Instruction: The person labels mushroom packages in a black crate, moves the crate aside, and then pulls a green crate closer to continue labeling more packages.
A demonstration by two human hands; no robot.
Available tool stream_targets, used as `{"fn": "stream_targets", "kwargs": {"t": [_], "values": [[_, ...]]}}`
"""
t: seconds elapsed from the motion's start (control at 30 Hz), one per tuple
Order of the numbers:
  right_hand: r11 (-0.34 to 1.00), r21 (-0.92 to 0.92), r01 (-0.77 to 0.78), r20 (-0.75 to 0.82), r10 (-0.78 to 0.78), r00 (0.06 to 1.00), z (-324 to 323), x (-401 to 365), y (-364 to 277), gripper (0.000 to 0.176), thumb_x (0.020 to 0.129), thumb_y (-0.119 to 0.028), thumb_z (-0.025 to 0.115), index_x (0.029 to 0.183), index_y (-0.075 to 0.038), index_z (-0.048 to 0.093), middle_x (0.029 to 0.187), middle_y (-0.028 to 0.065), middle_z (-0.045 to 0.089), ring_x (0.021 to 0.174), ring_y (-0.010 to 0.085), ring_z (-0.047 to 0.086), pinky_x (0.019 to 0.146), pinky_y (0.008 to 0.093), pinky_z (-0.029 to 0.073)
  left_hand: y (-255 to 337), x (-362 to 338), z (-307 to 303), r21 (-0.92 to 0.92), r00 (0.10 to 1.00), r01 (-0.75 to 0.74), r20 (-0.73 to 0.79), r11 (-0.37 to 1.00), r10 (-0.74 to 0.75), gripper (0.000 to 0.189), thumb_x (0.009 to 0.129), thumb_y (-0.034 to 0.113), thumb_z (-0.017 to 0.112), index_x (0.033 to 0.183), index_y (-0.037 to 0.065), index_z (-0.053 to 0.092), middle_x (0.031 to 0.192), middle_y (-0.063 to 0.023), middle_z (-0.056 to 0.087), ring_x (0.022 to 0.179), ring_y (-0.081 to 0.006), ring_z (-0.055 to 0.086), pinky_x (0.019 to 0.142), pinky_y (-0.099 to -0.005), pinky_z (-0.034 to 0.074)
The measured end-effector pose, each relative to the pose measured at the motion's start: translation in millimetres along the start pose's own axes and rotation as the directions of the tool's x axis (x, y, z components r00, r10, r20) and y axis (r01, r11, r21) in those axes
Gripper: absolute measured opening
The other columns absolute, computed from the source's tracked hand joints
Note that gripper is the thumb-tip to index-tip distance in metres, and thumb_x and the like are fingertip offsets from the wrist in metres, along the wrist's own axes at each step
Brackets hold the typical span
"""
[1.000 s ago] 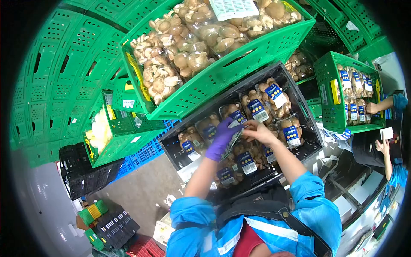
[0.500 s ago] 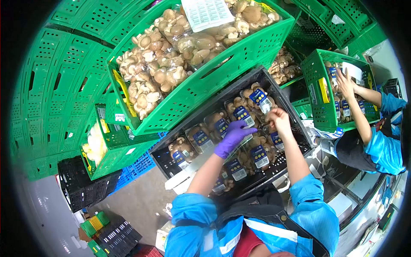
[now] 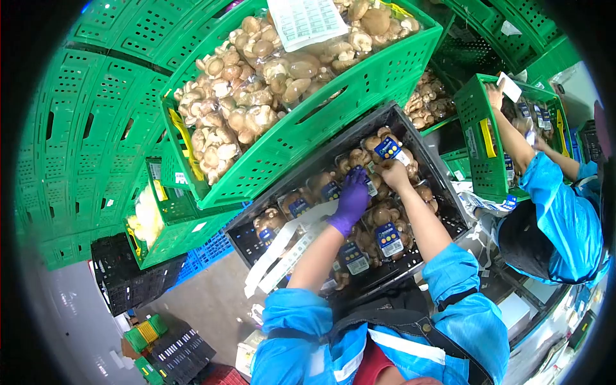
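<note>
My left hand (image 3: 352, 202), in a purple glove, is closed at the middle of a black crate (image 3: 441, 168), its fingertips against a mushroom pack. A long white strip of labels (image 3: 285, 242) runs from this hand to the lower left. Just right of it, my bare right hand (image 3: 393, 175) is closed in a pinch over the packs; what its fingertips hold is hidden. Above them lies a mushroom pack with a blue label (image 3: 387, 147). Below, another labelled pack (image 3: 389, 240) shows in the crate, among several packs.
A large green crate (image 3: 308, 128) of bagged mushrooms, with a printed sheet (image 3: 307, 22) on top, stands beyond the black crate. At right, a co-worker's sleeve (image 3: 550, 192) reaches to another green crate (image 3: 476, 144). Green crates (image 3: 80, 128) are stacked left.
My right hand has moved left and down, close to my left hand. My gloved fingers have turned upward. The strip's loose end has shifted left. The co-worker's hands have moved apart.
</note>
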State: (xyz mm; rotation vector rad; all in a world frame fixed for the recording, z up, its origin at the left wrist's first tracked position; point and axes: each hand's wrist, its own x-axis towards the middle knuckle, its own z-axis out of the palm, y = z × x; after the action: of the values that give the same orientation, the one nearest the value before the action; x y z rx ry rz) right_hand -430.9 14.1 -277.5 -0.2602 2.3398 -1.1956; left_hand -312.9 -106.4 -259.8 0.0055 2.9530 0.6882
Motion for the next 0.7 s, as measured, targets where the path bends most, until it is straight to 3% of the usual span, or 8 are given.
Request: {"fn": "stream_targets", "kwargs": {"t": [0.2, 0.27, 0.4, 0.47, 0.5, 0.53, 0.6, 0.7], "values": [[0.942, -0.334, -0.011, -0.088, -0.02, 0.996, 12, -4, -7, 0.018, 0.073, -0.024, 0.06, 0.079, -0.011, 0.069, 0.077, 0.0167, 0.065, 0.076, 0.0314, 0.064, 0.069, 0.0415, 0.05, -1, 1, -3, 0.031, 1.0, 0.011, -0.014, 0.999, -0.011, 0.043, 0.065, 0.016, 0.067, 0.102, -0.005, 0.059, 0.133, -0.0159, 0.04, 0.128, -0.0314, 0.03, 0.107, -0.0442, 0.023], [0.769, -0.639, -0.009, -0.01, 0.003, 1.0, 17, 5, 2, 0.019, 0.074, -0.026, 0.06, 0.08, -0.009, 0.069, 0.077, 0.017, 0.064, 0.076, 0.0314, 0.064, 0.068, 0.0403, 0.051, -4, 2, 3, 0.003, 0.999, 0.04, 0.001, 0.999, -0.04, 0.04, 0.07, 0.017, 0.066, 0.103, -0.003, 0.058, 0.14, -0.0169, 0.03, 0.132, -0.0305, 0.024, 0.107, -0.0468, 0.02], [0.769, -0.636, 0.069, -0.014, -0.101, 0.995, -4, -19, -31, 0.023, 0.073, -0.025, 0.064, 0.081, -0.004, 0.066, 0.075, 0.0165, 0.064, 0.07, 0.0315, 0.064, 0.065, 0.0389, 0.051, -1, 4, -14, 0.073, 0.983, -0.009, -0.184, 0.997, 0.023, 0.032, 0.073, 0.019, 0.066, 0.097, -0.001, 0.06, 0.126, -0.0164, 0.048, 0.119, -0.0281, 0.043, 0.098, -0.0418, 0.033], [0.961, -0.168, 0.219, -0.128, -0.242, 0.962, -12, -34, -38, 0.03, 0.074, -0.027, 0.068, 0.085, 0.001, 0.063, 0.068, 0.0105, 0.064, 0.063, 0.0234, 0.062, 0.06, 0.0337, 0.051, 10, 9, -53, -0.638, 0.926, 0.365, 0.176, 0.678, -0.332, 0.024, 0.076, 0.02, 0.066, 0.089, 0.001, 0.062, 0.097, -0.0089, 0.062, 0.088, -0.0186, 0.056, 0.077, -0.0327, 0.043], [0.954, 0.292, -0.072, 0.096, 0.045, 0.994, -11, -37, -35, 0.031, 0.074, -0.026, 0.071, 0.088, 0.0, 0.062, 0.067, 0.0037, 0.062, 0.059, 0.0127, 0.058, 0.055, 0.0264, 0.049, 6, 9, -41, -0.839, 0.941, 0.175, -0.011, 0.515, -0.337, 0.02, 0.077, 0.021, 0.067, 0.083, 0.002, 0.062, 0.072, -0.0012, 0.058, 0.066, -0.0097, 0.05, 0.06, -0.0273, 0.04], [0.954, 0.292, -0.073, 0.096, 0.047, 0.994, -18, -48, -47, 0.031, 0.074, -0.026, 0.071, 0.088, 0.0, 0.062, 0.067, 0.0037, 0.062, 0.059, 0.0127, 0.058, 0.055, 0.0264, 0.049, 7, 10, -44, -0.84, 0.942, 0.175, -0.01, 0.514, -0.337, 0.02, 0.077, 0.021, 0.067, 0.083, 0.002, 0.062, 0.072, -0.0012, 0.058, 0.066, -0.0097, 0.05, 0.06, -0.0273, 0.04], [0.803, 0.563, -0.196, 0.376, -0.037, 0.926, -34, -68, -67, 0.022, 0.079, -0.018, 0.067, 0.094, -0.003, 0.06, 0.07, -0.0008, 0.06, 0.059, 0.0057, 0.055, 0.052, 0.0199, 0.047, 11, 12, -54, -0.944, 0.898, 0.245, 0.136, 0.221, -0.419, 0.026, 0.073, 0.026, 0.072, 0.066, 0.004, 0.059, 0.062, -0.0003, 0.053, 0.058, -0.007, 0.046, 0.053, -0.0251, 0.038], [0.802, 0.578, -0.149, 0.353, -0.081, 0.932, -34, -65, -48, 0.021, 0.079, -0.017, 0.067, 0.091, -0.002, 0.061, 0.071, 0.0003, 0.06, 0.057, 0.0063, 0.055, 0.052, 0.0201, 0.047, 28, 18, -68, -0.898, 0.893, 0.28, 0.115, 0.339, -0.434, 0.031, 0.072, 0.028, 0.073, 0.059, 0.007, 0.054, 0.058, 0.0034, 0.049, 0.054, -0.0061, 0.042, 0.049, -0.0244, 0.033]]}}
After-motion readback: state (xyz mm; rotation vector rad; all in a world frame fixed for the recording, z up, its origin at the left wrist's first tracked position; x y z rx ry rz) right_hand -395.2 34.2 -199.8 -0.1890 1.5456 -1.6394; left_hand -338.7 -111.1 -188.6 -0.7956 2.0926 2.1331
